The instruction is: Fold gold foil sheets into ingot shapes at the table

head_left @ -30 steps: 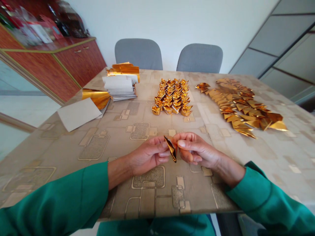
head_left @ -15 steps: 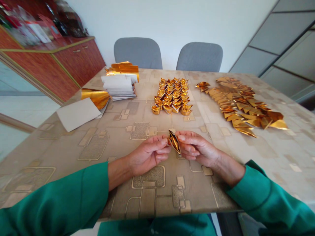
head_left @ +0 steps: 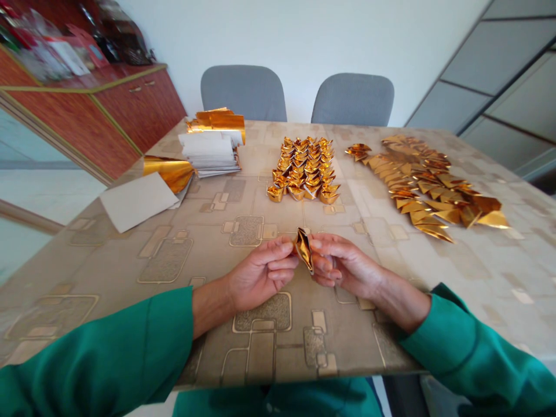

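Observation:
Between my hands, above the near part of the table, is a folded gold paper ingot point(head_left: 304, 250), its opening turned toward me. My left hand point(head_left: 266, 265) pinches its left side between thumb and fingers. On the other side, the thumb and fingers of my right hand point(head_left: 341, 259) grip it. Beyond them stand rows of finished gold paper ingots point(head_left: 303, 169). Flat folded gold paper pieces point(head_left: 428, 179) lie overlapping in a long spread to the right.
A stack of paper sheets point(head_left: 211, 153) with gold foil on top stands at the back left. Nearer lie a white sheet point(head_left: 138, 200) and a curled gold sheet point(head_left: 168, 172). Two grey chairs point(head_left: 243, 92) back the patterned table point(head_left: 165, 260). A wooden cabinet point(head_left: 108, 110) is at the left.
The ingot has shifted slightly left and turned a little, and its opening looks somewhat wider. My right hand has moved slightly left with it; both hands keep hold.

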`<state>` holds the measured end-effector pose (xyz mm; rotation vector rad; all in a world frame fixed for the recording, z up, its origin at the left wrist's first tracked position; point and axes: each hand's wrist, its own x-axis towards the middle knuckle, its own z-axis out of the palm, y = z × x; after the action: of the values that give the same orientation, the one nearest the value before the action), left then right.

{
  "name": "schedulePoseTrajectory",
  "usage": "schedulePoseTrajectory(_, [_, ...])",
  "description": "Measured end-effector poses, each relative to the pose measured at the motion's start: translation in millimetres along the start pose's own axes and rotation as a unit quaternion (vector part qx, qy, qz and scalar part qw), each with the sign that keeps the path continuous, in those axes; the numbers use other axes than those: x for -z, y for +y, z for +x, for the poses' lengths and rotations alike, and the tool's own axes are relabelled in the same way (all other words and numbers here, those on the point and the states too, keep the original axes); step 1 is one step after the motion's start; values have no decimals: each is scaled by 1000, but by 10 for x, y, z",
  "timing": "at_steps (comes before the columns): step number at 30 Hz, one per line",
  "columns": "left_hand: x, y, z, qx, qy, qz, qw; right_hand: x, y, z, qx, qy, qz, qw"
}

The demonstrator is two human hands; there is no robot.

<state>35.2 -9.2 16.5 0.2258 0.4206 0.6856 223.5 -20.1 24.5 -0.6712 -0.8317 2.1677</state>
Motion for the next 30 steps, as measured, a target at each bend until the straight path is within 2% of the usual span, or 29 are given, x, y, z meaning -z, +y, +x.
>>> schedulePoseTrajectory(5, [-21,4,12,-22,29,17,999,9,27,21,5,1,13,1000])
schedulePoseTrajectory(12, [0,-20,31,-85,9,109,990,23,47,32,1,16,4,1000])
schedulePoseTrajectory(18, [-2,-50,24,-132,52,209,968,40,77,30,22,28,-45,998])
schedulePoseTrajectory(22, [-1,-56,23,-125,71,217,966,74,63,28,4,19,-47,999])
schedulePoseTrajectory(25, [3,-49,25,-112,62,196,972,85,45,19,1,6,-43,999])
schedulePoseTrajectory(30, [30,-33,41,-110,51,183,976,64,23,18,16,21,-69,997])
